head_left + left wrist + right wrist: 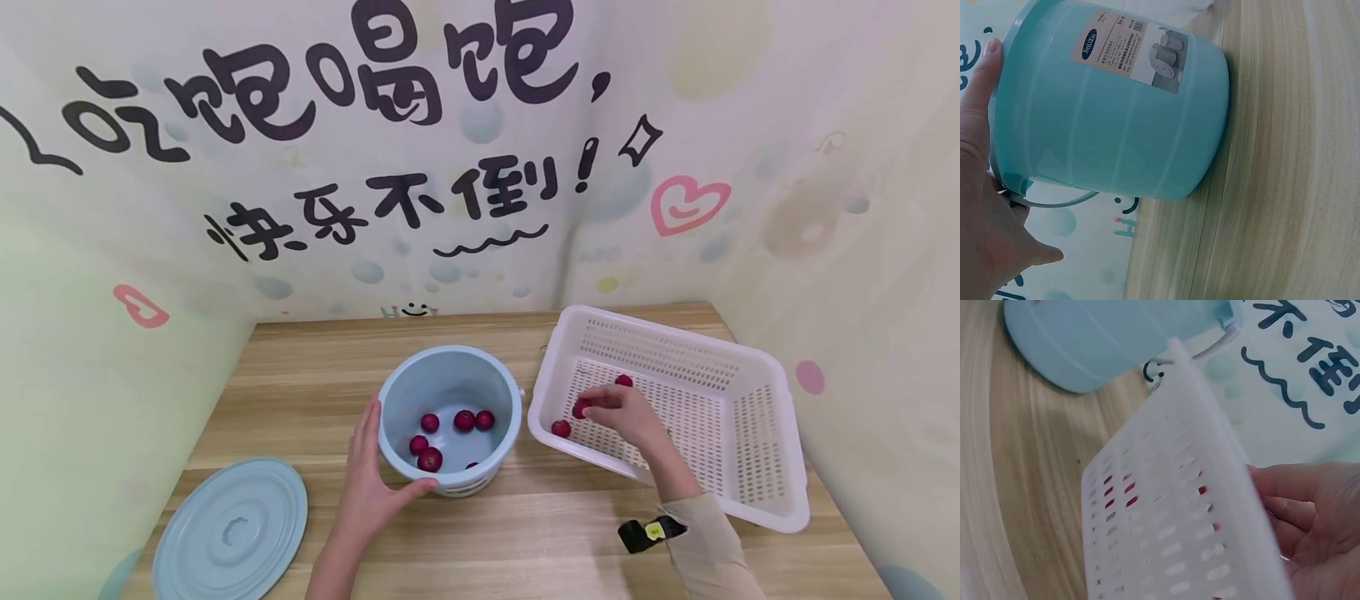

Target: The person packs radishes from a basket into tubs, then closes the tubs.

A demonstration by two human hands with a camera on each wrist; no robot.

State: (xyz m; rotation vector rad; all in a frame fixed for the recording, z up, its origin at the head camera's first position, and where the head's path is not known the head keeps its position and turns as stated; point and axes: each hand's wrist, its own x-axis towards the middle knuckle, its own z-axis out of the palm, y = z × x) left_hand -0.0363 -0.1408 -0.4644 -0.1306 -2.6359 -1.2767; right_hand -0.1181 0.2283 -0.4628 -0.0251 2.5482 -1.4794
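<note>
My left hand (pixel 369 487) rests against the near left side of a light blue bucket (pixel 450 354), thumb along its rim and fingers spread straight on the outside. Inside the bucket lie several small round red fruits (pixel 430 459). Over the left end of a white perforated basket (pixel 757 467), my right hand (pixel 618 414) pinches a small red fruit (pixel 581 407) between thumb and fingers. Two more red fruits lie in that basket, one near its left corner (pixel 560 428) and one behind the fingers (pixel 623 381). In the right wrist view the basket's wall hides the fingertips.
A round light blue lid (pixel 232 529) lies on the wooden table (pixel 547 542) at the front left. Printed walls (pixel 487 275) enclose the back and sides. The bucket's thin handle (pixel 1063 204) hangs down its far side. A black strap with a yellow label (pixel 651 532) sits by my right wrist.
</note>
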